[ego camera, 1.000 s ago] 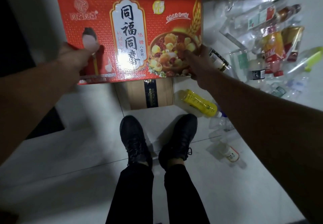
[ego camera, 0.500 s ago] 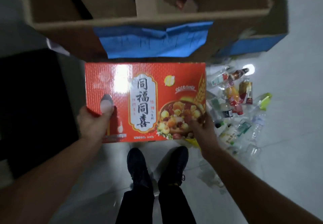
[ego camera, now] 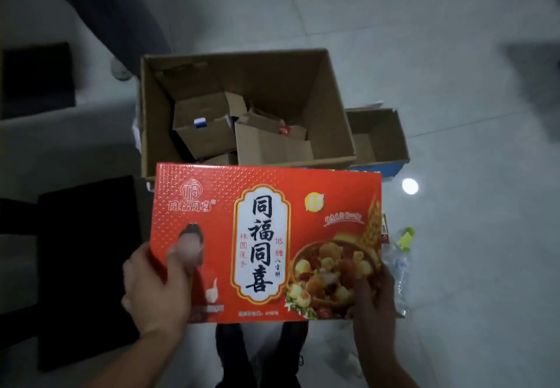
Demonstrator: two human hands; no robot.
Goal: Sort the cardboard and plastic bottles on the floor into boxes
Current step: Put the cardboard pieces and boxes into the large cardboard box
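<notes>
I hold a flat red printed cardboard box (ego camera: 266,236) face up in front of me with both hands. My left hand (ego camera: 157,287) grips its lower left corner, thumb on top. My right hand (ego camera: 374,299) grips its lower right corner. Just beyond it on the floor stands a large open brown cardboard box (ego camera: 333,108) with several smaller brown cartons (ego camera: 206,133) inside. A smaller open box (ego camera: 391,136) with a blue side sits to its right. Clear plastic bottles (ego camera: 398,263) peek out at the red box's right edge, mostly hidden.
A black mat or panel (ego camera: 85,266) lies on the floor to my left, and another dark one (ego camera: 36,78) further back left. A dark trouser leg and shoe (ego camera: 119,71) of another person stand behind the big box. My own shoes (ego camera: 291,339) show under the red box.
My view has tilted up and I have come closer, so the large box's inside now shows. The red box stays held in both hands, near the big box's front edge.
</notes>
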